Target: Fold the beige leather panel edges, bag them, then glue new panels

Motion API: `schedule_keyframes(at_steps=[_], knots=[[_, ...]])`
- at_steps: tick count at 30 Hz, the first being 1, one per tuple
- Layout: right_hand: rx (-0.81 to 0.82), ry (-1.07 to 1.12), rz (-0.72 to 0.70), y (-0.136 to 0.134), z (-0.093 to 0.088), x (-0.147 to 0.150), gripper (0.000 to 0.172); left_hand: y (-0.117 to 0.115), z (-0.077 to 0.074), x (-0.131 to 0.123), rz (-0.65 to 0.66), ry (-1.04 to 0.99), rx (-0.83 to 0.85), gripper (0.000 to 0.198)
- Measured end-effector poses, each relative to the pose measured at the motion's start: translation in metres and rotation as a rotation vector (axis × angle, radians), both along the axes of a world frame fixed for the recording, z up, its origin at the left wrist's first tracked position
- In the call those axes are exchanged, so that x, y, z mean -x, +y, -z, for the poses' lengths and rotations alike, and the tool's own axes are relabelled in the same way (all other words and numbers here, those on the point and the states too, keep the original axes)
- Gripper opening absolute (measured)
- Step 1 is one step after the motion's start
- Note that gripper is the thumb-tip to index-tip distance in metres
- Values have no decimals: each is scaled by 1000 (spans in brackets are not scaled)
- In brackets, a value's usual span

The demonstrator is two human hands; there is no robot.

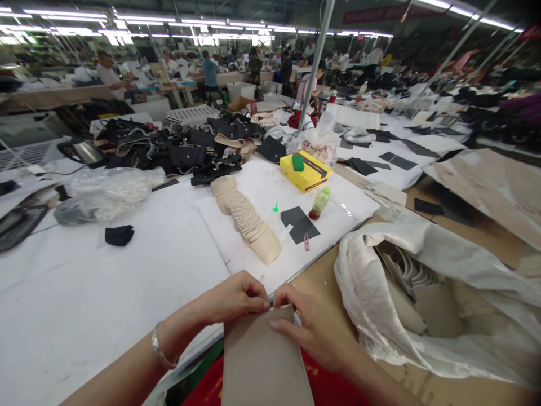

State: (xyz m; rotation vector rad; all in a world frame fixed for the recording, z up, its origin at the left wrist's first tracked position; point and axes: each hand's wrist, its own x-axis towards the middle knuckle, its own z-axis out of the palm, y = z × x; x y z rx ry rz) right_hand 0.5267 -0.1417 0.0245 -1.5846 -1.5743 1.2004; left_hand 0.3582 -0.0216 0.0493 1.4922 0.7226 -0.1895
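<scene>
Between my two hands is a flat grey-beige panel (264,361), leather-like, hanging down over my lap near the table's edge. My left hand (239,296) pinches at its top edge with thumb and bent fingers. My right hand (302,318) grips the top right corner, thumb lying on the face and fingers curled behind. The fingertips of both hands nearly meet at the top edge; anything small between them is hidden. Ahead on the white table lies an overlapping row of cream-beige pieces (247,217).
A yellow box (304,172) with a green object on top, a bottle (320,203), a black sheet (300,224) and small pink snips (306,241) lie ahead. A white sack (359,282) of panels stands right. Black pieces (186,152) are heaped behind; a plastic bag (114,192) lies left.
</scene>
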Motion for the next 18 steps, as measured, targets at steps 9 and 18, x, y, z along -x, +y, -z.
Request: schedule_keyframes(at_steps=[9, 18], knots=[[-156, -110, -63, 1, 1, 0, 16, 11, 7, -3, 73, -71, 96, 14], [-240, -189, -135, 3, 10, 2, 10, 11, 21, 1, 45, -71, 174, 10]])
